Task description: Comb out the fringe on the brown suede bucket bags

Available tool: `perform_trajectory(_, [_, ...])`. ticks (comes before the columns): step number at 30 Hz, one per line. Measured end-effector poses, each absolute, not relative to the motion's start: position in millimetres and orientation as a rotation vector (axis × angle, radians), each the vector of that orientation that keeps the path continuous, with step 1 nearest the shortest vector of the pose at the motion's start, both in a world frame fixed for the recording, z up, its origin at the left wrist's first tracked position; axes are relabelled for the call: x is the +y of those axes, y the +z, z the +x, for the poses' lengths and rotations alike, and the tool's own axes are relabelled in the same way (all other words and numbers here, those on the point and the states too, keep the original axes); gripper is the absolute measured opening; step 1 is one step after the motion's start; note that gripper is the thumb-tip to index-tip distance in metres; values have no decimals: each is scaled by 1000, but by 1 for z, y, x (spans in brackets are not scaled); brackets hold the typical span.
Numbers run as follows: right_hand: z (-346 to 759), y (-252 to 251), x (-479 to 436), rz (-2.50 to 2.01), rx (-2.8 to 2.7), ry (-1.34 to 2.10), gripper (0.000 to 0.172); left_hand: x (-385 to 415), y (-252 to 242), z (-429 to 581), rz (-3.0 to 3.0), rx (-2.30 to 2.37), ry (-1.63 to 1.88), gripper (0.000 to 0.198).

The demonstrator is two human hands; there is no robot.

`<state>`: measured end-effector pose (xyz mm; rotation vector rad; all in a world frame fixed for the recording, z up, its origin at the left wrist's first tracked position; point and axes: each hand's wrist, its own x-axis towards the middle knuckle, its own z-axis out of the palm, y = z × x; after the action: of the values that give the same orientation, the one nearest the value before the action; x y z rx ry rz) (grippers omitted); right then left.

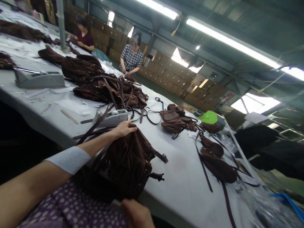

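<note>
A dark brown fringed bag (pixel 127 158) rests at the table's near edge, against my body. My left hand (pixel 124 129) is closed on its top edge, with the thumb and fingers pinching the material. Low in the view, my right hand (pixel 139 213) is curled below the bag and slightly blurred. Something pale shows by its fingertips, too unclear to name. Brown straps (pixel 95 125) trail from the bag's left side. Just behind the bag stands a grey tape dispenser (pixel 114 118).
Brown bags lie in a large heap (pixel 95 80), a smaller group (pixel 177 118) and at the right (pixel 218 161). Another tape dispenser (pixel 39 79) is at left. A metal post (pixel 61 25) rises from the table (pixel 175 177). Two people work across it; clear plastic (pixel 268 205) lies at right.
</note>
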<state>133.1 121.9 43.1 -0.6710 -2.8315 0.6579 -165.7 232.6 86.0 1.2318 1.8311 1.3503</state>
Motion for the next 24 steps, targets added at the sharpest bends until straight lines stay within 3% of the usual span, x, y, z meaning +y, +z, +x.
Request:
perform_trajectory(4, [125, 72, 175, -1039, -2315, 508, 34, 235, 83, -162, 1238, 1804, 1340, 31])
perform_trajectory(7, [111, 71, 180, -1035, -2512, 414, 33, 235, 82, -162, 1229, 1813, 1363, 30])
perform_trajectory(13, [122, 29, 105, -589, -2901, 883, 15, 229, 71, -181, 1071, 1956, 1414, 27])
perform_trajectory(16, [132, 38, 110, -695, -2732, 904, 24, 229, 65, -184, 1103, 1905, 1396, 30])
perform_trajectory(20, [126, 69, 163, -1018, -2290, 604, 34, 231, 65, -180, 1176, 1831, 1374, 32])
perform_trajectory(24, [110, 75, 176, -1033, -2574, 311, 40, 231, 65, -180, 1159, 1882, 1394, 28])
